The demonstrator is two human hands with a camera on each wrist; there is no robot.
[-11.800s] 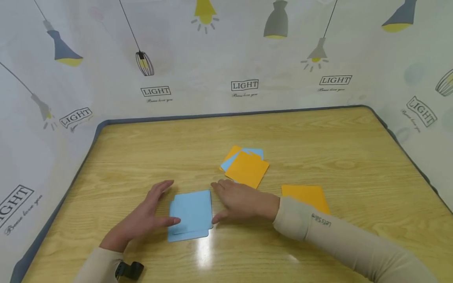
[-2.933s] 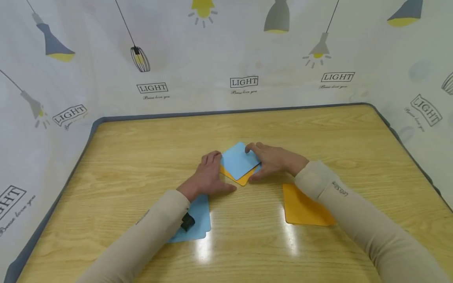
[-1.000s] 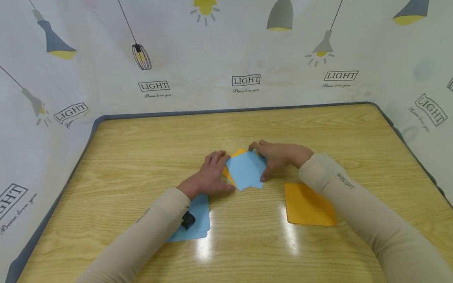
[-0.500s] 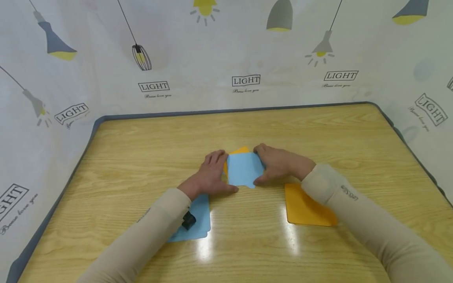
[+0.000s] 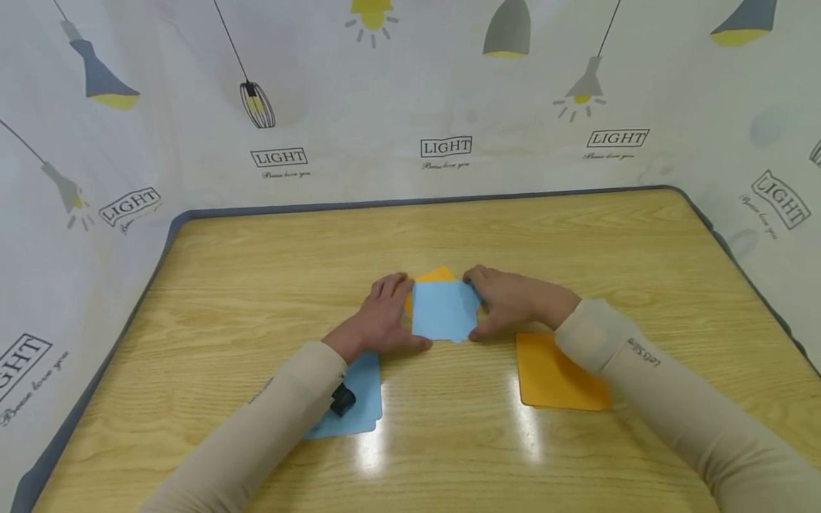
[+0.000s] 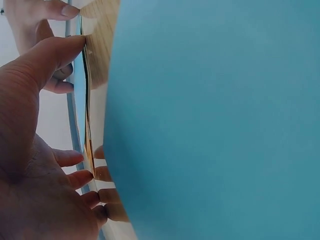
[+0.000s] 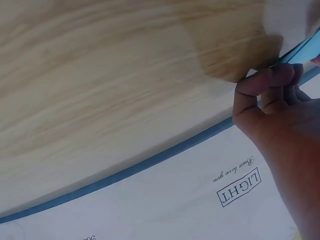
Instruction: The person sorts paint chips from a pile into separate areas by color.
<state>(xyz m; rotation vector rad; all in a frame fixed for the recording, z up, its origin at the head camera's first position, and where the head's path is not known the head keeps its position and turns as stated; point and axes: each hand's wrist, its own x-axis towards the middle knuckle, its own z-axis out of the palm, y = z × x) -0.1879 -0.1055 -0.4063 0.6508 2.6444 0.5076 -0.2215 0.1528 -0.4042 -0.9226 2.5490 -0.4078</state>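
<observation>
In the head view a loose pile of square cards lies mid-table, topped by a light blue card (image 5: pixel 445 310). Corners of an orange card (image 5: pixel 439 273) and slivers of blue stick out beneath it. My left hand (image 5: pixel 383 317) borders the pile's left side, thumb at the near corner, fingers relaxed along the edge. On the opposite side my right hand (image 5: pixel 513 298) grips the blue card's right edge between thumb and bent fingers. The right wrist view shows those curled fingers (image 7: pixel 270 82) at the card edge. In the left wrist view, the left thumb (image 6: pixel 60 52) meets the thin stack's edge.
A blue card pile (image 5: pixel 364 406) lies at front left, partly under my left sleeve and a dark wrist device (image 5: pixel 343 400). An orange card pile (image 5: pixel 558 374) lies at front right, partly covered by my right sleeve. A lamp-printed white curtain (image 5: pixel 385 100) surrounds the wooden table (image 5: pixel 449 442).
Earlier both hands were at the left blue pile, and orange topped the middle pile. Since then they moved to that pile; over the last second its blue top card turned straighter.
</observation>
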